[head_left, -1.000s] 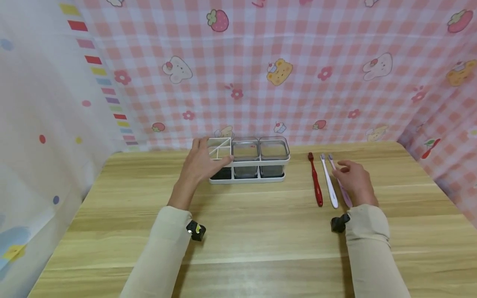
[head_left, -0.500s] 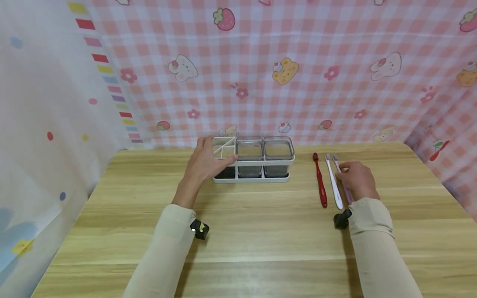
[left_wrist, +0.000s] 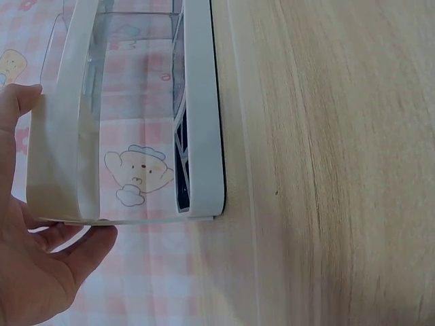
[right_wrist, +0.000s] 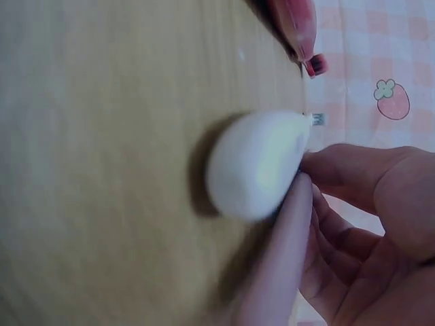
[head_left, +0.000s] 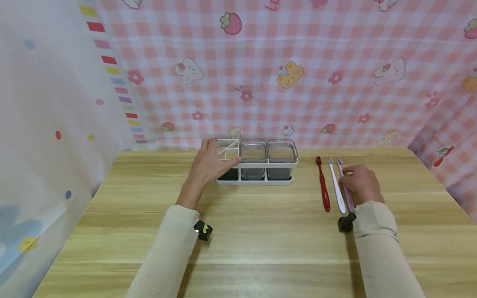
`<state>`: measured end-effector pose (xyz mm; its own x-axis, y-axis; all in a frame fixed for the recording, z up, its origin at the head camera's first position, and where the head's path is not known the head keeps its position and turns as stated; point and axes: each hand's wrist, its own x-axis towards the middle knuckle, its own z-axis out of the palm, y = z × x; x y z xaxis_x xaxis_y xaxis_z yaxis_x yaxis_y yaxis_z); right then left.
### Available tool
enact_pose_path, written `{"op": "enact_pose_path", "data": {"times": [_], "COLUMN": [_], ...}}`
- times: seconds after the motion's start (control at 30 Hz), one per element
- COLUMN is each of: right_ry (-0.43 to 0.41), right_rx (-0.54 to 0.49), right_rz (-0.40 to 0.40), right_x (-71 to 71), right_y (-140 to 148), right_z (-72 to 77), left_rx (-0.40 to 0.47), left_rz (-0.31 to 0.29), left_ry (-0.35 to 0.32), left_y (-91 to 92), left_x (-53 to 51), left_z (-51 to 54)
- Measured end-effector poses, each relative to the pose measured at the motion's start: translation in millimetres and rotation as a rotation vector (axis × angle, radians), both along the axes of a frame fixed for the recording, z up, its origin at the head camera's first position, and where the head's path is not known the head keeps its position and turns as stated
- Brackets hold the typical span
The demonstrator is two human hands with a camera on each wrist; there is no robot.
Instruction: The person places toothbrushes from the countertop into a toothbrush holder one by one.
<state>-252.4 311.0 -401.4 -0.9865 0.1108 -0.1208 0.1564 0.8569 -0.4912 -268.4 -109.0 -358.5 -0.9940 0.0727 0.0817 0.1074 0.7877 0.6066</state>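
Purple toothbrush [right_wrist: 280, 258] in pinch of right grip [head_left: 361, 182], its bristles [head_left: 340, 161] in head view only.

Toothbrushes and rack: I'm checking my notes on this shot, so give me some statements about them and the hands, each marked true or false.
1. The left hand holds the rack at its end with the white dividers. True.
2. The white toothbrush lies between the red toothbrush and the purple toothbrush. True.
3. The red toothbrush stands upright in the rack. False: it lies on the table.
4. The right hand pinches the purple toothbrush. True.
5. In the head view, the rack is to the right of the toothbrushes. False: it is to their left.
6. The rack holds four see-through cups. False: it holds two see-through cups.
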Motion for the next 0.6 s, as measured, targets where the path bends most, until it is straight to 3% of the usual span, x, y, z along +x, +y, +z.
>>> {"op": "enact_pose_path", "data": {"times": [0.33, 0.6], "right_ry": [0.015, 0.119], "right_rx": [-0.051, -0.127], "right_rz": [0.008, -0.037], "right_x": [4.3, 0.7], "right_y": [8, 9], "right_z": [8.1, 15.4], "left_rx": [0.009, 0.006], "left_rz": [-0.002, -0.005], "left_ry": [-0.01, -0.009], "left_y": [2.7, -1.4], "left_x": [-0.7, 1.4], "left_z": [0.7, 2.4]}}
